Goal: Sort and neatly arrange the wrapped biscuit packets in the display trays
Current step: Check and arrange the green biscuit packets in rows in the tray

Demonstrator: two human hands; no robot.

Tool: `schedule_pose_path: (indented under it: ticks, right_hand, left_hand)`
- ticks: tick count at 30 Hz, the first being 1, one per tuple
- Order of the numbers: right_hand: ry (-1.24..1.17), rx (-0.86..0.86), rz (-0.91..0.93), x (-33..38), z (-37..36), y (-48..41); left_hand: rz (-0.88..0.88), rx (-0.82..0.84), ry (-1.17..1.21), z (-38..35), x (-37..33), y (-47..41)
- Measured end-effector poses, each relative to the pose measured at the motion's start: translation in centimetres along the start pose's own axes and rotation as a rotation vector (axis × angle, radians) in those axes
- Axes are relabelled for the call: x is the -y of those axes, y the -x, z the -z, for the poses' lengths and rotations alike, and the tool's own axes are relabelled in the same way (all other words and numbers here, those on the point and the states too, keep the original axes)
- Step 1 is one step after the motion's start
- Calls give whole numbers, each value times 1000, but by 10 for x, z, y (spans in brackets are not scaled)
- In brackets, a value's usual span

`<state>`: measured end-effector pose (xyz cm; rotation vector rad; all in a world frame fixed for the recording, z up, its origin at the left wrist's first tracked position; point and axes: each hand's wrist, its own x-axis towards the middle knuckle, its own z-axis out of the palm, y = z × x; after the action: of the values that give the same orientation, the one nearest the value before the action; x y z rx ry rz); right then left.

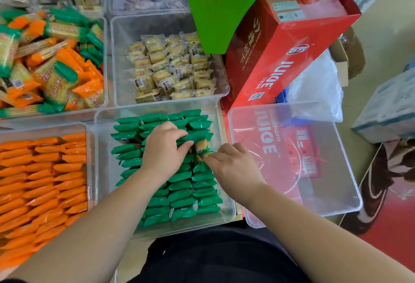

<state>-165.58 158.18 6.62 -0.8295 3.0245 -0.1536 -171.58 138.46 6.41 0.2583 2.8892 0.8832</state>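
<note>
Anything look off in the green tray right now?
One yellow-faced packet between the left hand and right hand sits turned, breaking the rows of green packets; the left hand grips some beside it. The upper-left tray holds a jumble of mixed packets, unsorted.

green packets (179,185): glossy plastic film | tray (226,212): clear smooth plastic | red box (280,58): glossy cardboard

"JUICE" on red carton (278,58)

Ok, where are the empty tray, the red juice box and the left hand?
empty tray (318,195), head view, bare bottom
red juice box (283,55), head view, long side
left hand (164,150), head view, back of hand
</note>
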Motion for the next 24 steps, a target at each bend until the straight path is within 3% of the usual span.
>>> schedule_pose_path:
  ticks: [10, 14, 19, 22, 24]
  right_hand:
    - [91, 363, -111, 16, -8, -19]
    - [83, 521, -140, 21, -2, -21]
    - [115, 619, -160, 27, 4, -28]
    - [58, 588, -191, 31, 16, -26]
    - [-35, 443, -232, 34, 29, -21]
  left_hand:
    - [285, -219, 301, 63, -3, 35]
    - [372, -222, 372, 67, 6, 58]
    - [527, -171, 633, 61, 9, 83]
    - [599, -143, 805, 60, 2, 94]
    - [633, -135, 932, 62, 0, 99]
